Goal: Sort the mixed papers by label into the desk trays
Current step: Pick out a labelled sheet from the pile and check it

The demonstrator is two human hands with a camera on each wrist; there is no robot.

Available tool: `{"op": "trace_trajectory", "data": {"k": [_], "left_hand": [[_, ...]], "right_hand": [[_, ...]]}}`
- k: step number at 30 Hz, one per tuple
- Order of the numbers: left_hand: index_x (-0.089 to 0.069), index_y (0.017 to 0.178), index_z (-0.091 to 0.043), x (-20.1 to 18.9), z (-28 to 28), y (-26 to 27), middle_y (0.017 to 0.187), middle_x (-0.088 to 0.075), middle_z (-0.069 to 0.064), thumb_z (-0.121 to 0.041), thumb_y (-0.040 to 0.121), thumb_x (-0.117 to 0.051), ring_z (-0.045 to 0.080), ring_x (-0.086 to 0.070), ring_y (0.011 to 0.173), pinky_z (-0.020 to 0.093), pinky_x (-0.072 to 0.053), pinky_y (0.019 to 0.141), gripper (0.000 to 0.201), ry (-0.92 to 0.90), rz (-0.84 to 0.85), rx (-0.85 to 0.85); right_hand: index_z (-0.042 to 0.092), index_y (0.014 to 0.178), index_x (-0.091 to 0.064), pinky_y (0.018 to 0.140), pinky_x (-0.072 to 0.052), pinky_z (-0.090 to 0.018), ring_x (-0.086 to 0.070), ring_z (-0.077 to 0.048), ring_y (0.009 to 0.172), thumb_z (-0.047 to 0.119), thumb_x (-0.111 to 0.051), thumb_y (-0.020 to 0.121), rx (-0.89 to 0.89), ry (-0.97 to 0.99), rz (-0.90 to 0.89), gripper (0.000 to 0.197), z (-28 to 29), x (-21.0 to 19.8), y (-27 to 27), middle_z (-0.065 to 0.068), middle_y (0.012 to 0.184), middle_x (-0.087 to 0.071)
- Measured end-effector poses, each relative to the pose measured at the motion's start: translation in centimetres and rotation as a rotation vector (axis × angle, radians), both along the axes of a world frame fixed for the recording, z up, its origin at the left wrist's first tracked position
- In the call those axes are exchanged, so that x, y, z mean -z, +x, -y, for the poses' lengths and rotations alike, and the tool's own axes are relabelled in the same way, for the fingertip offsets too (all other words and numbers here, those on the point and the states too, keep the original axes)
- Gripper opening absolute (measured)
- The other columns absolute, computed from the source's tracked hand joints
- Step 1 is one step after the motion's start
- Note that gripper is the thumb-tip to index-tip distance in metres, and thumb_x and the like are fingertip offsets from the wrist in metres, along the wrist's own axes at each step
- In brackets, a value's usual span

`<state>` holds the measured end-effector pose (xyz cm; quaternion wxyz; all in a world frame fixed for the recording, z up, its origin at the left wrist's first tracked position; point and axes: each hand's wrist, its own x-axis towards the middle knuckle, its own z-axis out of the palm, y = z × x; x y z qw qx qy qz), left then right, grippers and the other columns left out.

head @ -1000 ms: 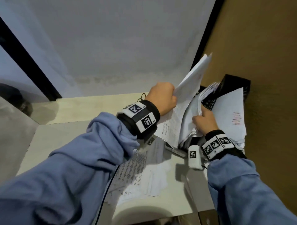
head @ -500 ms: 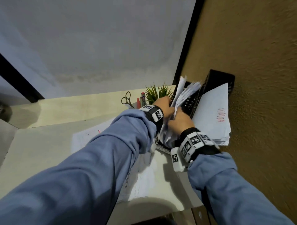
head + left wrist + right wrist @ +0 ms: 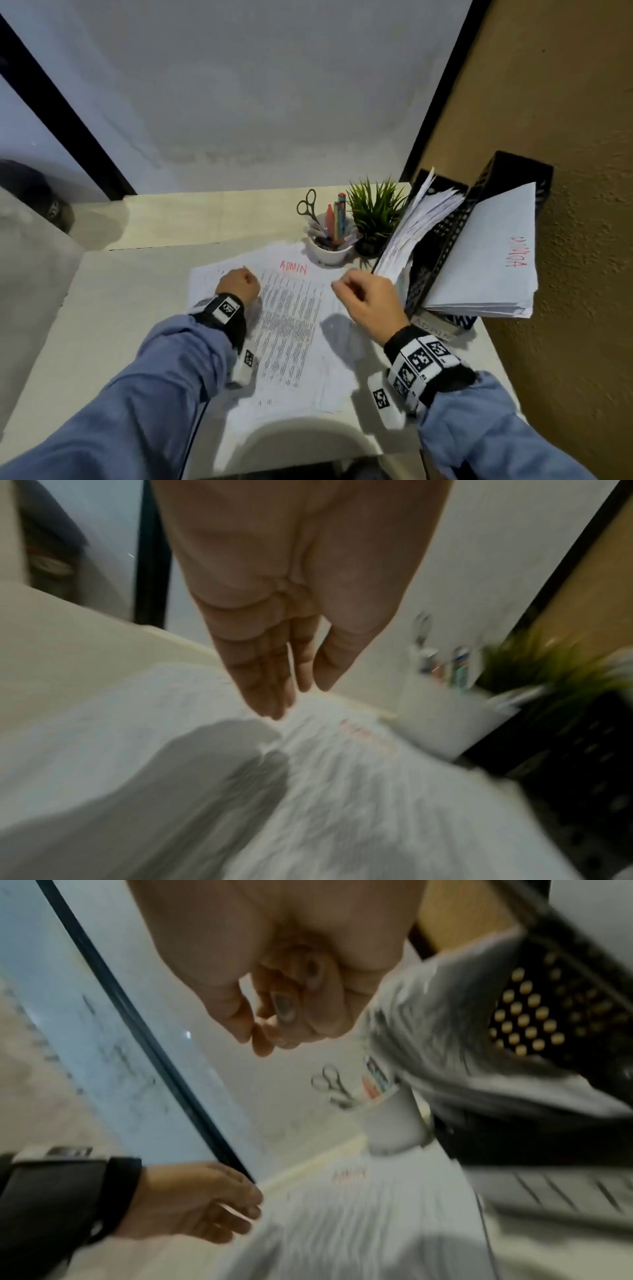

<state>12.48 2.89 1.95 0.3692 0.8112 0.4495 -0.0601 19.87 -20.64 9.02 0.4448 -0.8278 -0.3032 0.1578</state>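
A loose stack of printed papers (image 3: 291,329) lies on the desk, the top sheet marked ADMIN in red. My left hand (image 3: 239,284) hovers over its left part with straight fingers (image 3: 274,691) pointing down, holding nothing. My right hand (image 3: 363,298) hangs above the stack's right edge; its fingers (image 3: 270,1031) are loosely curled and hold nothing. Black perforated desk trays (image 3: 442,246) stand at the right. One holds a fanned bundle of sheets (image 3: 418,226), another a pile (image 3: 486,267) whose top sheet reads ADMIN.
A white cup (image 3: 329,250) with scissors and pens and a small green plant (image 3: 376,209) stand just behind the stack. An ochre wall (image 3: 565,102) runs along the right behind the trays. Bare desk (image 3: 137,308) lies to the left.
Both hands let go of the sheets they held at the trays and came back down over the stack on the desk. The bundle now stands in the tray.
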Motion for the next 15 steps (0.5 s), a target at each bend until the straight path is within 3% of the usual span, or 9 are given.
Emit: {"op": "trace_trajectory", "data": {"k": [2, 4, 7, 9, 11, 12, 13, 14, 15], "left_hand": [[-0.058, 0.108, -0.001, 2.4, -1.5, -3.9, 0.116, -0.060, 0.018, -0.015, 0.087, -0.056, 0.032, -0.057, 0.099, 0.032, -0.043, 0.084, 0.026, 0.031, -0.197, -0.029], [-0.052, 0.111, -0.002, 4.1, -1.8, -6.7, 0.117, -0.055, 0.018, -0.026, 0.082, -0.060, 0.034, -0.055, 0.101, 0.036, -0.046, 0.086, 0.038, 0.039, -0.293, -0.064], [-0.048, 0.119, -0.004, 5.4, -1.3, -9.1, 0.120, -0.050, 0.016, -0.038, 0.076, -0.062, 0.036, -0.054, 0.104, 0.043, -0.049, 0.087, 0.055, 0.073, -0.283, -0.084], [-0.042, 0.131, -0.006, 5.5, -0.7, -9.9, 0.130, -0.042, 0.016, -0.040, 0.078, -0.064, 0.036, -0.050, 0.113, 0.041, -0.047, 0.090, 0.066, 0.064, -0.231, -0.097], [-0.044, 0.130, -0.007, 5.8, -0.1, -10.4, 0.131, -0.039, 0.016, -0.040, 0.078, -0.068, 0.035, -0.049, 0.114, 0.039, -0.046, 0.091, 0.066, 0.068, -0.194, -0.105], [-0.046, 0.127, -0.006, 6.0, 0.3, -10.5, 0.129, -0.039, 0.016, -0.039, 0.078, -0.070, 0.035, -0.050, 0.112, 0.038, -0.046, 0.090, 0.064, 0.064, -0.186, -0.100], [-0.047, 0.125, -0.005, 6.1, 0.7, -10.6, 0.127, -0.041, 0.016, -0.038, 0.079, -0.070, 0.034, -0.052, 0.110, 0.035, -0.045, 0.087, 0.061, 0.052, -0.180, -0.089], [-0.047, 0.123, -0.004, 6.3, 1.1, -10.6, 0.126, -0.043, 0.016, -0.037, 0.080, -0.071, 0.033, -0.053, 0.108, 0.033, -0.044, 0.084, 0.060, 0.029, -0.174, -0.084], [-0.047, 0.123, -0.003, 6.4, 1.5, -10.7, 0.124, -0.046, 0.016, -0.036, 0.080, -0.071, 0.033, -0.054, 0.108, 0.031, -0.043, 0.082, 0.059, 0.001, -0.165, -0.094]], "right_hand": [[0.022, 0.065, -0.054, 0.060, -0.041, -0.025, -0.046, -0.007, 0.056, 0.025, -0.060, 0.088, -0.056, -0.184, -0.119, 0.024, -0.7, 3.1, -1.8, 0.005, 0.058, -0.052], [0.016, 0.078, -0.056, 0.063, -0.047, -0.021, -0.050, -0.013, 0.060, 0.020, -0.061, 0.088, 0.039, -0.291, -0.340, 0.011, -1.2, 5.4, -3.0, 0.000, 0.067, -0.054], [0.007, 0.085, -0.046, 0.039, -0.033, -0.014, -0.042, -0.015, 0.060, 0.013, -0.059, 0.088, 0.285, -0.333, -0.570, 0.015, -1.8, 7.6, -4.0, -0.005, 0.075, -0.045], [0.002, 0.085, -0.047, 0.035, -0.026, -0.013, -0.040, -0.017, 0.065, 0.013, -0.060, 0.087, 0.393, -0.364, -0.590, 0.017, -2.1, 9.0, -4.2, -0.006, 0.082, -0.042], [0.009, 0.074, -0.049, 0.050, -0.037, -0.012, -0.042, -0.017, 0.065, 0.013, -0.061, 0.084, 0.430, -0.343, -0.610, 0.016, -2.7, 10.1, -4.6, -0.006, 0.079, -0.043], [0.011, 0.081, -0.057, 0.068, -0.043, -0.014, -0.051, -0.020, 0.073, 0.014, -0.062, 0.083, 0.422, -0.323, -0.621, 0.006, -3.0, 10.5, -4.8, -0.007, 0.084, -0.050], [0.007, 0.099, -0.063, 0.087, -0.044, -0.021, -0.058, -0.024, 0.091, 0.015, -0.064, 0.082, 0.420, -0.323, -0.617, 0.019, -3.2, 11.0, -4.9, -0.010, 0.099, -0.057], [0.004, 0.114, -0.061, 0.095, -0.043, -0.028, -0.057, -0.025, 0.106, 0.017, -0.065, 0.082, 0.429, -0.329, -0.602, 0.034, -3.4, 11.0, -5.2, -0.010, 0.111, -0.058], [0.006, 0.111, -0.062, 0.092, -0.043, -0.030, -0.057, -0.024, 0.104, 0.017, -0.066, 0.082, 0.433, -0.326, -0.565, 0.031, -3.6, 11.0, -5.4, -0.009, 0.108, -0.059]]}}
